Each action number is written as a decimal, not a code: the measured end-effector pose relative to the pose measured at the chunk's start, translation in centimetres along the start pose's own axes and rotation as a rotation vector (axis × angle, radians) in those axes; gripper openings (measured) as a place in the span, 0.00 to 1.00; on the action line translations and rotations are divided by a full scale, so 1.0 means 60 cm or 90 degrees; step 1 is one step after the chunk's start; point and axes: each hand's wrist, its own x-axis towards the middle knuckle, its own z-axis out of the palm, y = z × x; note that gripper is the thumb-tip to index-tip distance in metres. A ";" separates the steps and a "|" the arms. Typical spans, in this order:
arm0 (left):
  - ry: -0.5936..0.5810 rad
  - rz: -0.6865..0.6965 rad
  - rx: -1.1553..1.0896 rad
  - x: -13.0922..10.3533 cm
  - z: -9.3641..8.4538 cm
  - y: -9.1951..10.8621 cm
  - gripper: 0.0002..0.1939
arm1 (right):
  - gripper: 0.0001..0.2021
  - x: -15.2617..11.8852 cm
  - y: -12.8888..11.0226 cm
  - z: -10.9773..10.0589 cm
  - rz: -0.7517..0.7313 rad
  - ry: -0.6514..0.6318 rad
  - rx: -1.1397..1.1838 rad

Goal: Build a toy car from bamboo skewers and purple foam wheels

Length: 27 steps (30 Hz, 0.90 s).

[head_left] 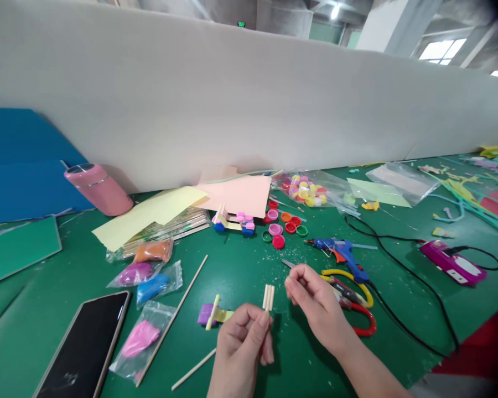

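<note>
My left hand point(244, 345) is closed on several short wooden stick pieces point(268, 297), held side by side and upright between thumb and forefinger. To the right, my right hand point(313, 298) has thumb and fingertips pinched together; whatever may be in them is hidden. A grey metal tip point(288, 263) shows just beyond its fingers. Left of my left hand lies a small piece point(216, 314) in purple and pale yellow. A long thin wooden stick point(174, 315) and a shorter stick point(194, 368) rest nearby on the green table point(216, 276).
A blue glue gun point(340, 254) and tools with yellow and red handles point(363, 327) lie right, with black cable around them. Coloured bottle caps point(276, 229) and a small pink-and-blue model point(232, 222) sit behind. Bagged clay point(140, 338), a phone point(87, 342) and a pink bottle point(99, 189) are left.
</note>
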 end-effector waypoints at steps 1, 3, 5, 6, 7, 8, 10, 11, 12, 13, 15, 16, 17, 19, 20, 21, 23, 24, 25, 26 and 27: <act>-0.001 -0.001 0.001 0.000 0.000 0.000 0.15 | 0.10 0.001 0.000 -0.001 0.000 0.000 -0.008; -0.003 -0.005 0.004 0.000 0.000 -0.001 0.15 | 0.07 0.001 0.002 -0.004 0.000 0.007 -0.017; -0.007 -0.009 0.006 0.000 -0.001 -0.002 0.15 | 0.06 0.001 0.005 -0.010 0.001 0.029 -0.022; -0.011 -0.010 0.006 0.000 -0.002 -0.002 0.16 | 0.06 0.001 0.006 -0.015 -0.003 0.042 -0.026; -0.016 -0.011 0.006 0.000 -0.003 -0.003 0.16 | 0.07 0.000 0.006 -0.020 -0.011 0.049 -0.031; -0.024 -0.011 0.006 0.000 -0.003 -0.003 0.16 | 0.08 0.000 0.006 -0.026 -0.025 0.047 -0.036; -0.043 -0.017 0.015 0.000 -0.005 -0.004 0.17 | 0.06 -0.001 0.001 -0.038 -0.077 0.007 -0.049; -0.053 -0.021 0.025 0.000 -0.005 -0.004 0.17 | 0.06 -0.001 -0.004 -0.044 -0.108 -0.032 -0.064; -0.064 -0.027 0.038 0.000 -0.006 -0.004 0.17 | 0.10 -0.001 -0.010 -0.049 -0.139 -0.078 -0.088; -0.076 -0.033 0.051 -0.001 -0.006 -0.004 0.17 | 0.14 -0.001 -0.016 -0.054 -0.166 -0.126 -0.121; -0.102 -0.045 0.078 -0.002 -0.006 -0.003 0.17 | 0.20 0.001 -0.028 -0.061 -0.197 -0.208 -0.198; -0.115 -0.050 0.090 -0.003 -0.006 -0.004 0.16 | 0.20 0.002 -0.032 -0.063 -0.202 -0.238 -0.232; -0.127 -0.056 0.100 -0.003 -0.006 -0.004 0.16 | 0.20 0.003 -0.035 -0.065 -0.204 -0.262 -0.260; -0.145 -0.067 0.110 -0.004 -0.006 -0.005 0.16 | 0.17 0.004 -0.038 -0.066 -0.206 -0.296 -0.304; -0.152 -0.070 0.111 -0.004 -0.007 -0.005 0.16 | 0.15 0.004 -0.038 -0.066 -0.209 -0.307 -0.320; -0.156 -0.070 0.108 -0.004 -0.007 -0.005 0.16 | 0.13 0.003 -0.037 -0.066 -0.213 -0.314 -0.334; -0.156 -0.069 0.092 -0.003 -0.006 -0.004 0.15 | 0.10 0.002 -0.033 -0.065 -0.227 -0.310 -0.351; -0.152 -0.068 0.080 -0.003 -0.006 -0.004 0.15 | 0.10 0.001 -0.031 -0.065 -0.236 -0.303 -0.351; -0.145 -0.068 0.065 -0.002 -0.006 -0.004 0.14 | 0.09 0.000 -0.028 -0.065 -0.245 -0.293 -0.348; -0.139 -0.068 0.050 -0.001 -0.007 -0.004 0.14 | 0.09 -0.001 -0.026 -0.064 -0.251 -0.282 -0.342; -0.135 -0.065 0.036 0.000 -0.007 -0.004 0.13 | 0.09 -0.002 -0.023 -0.064 -0.257 -0.270 -0.336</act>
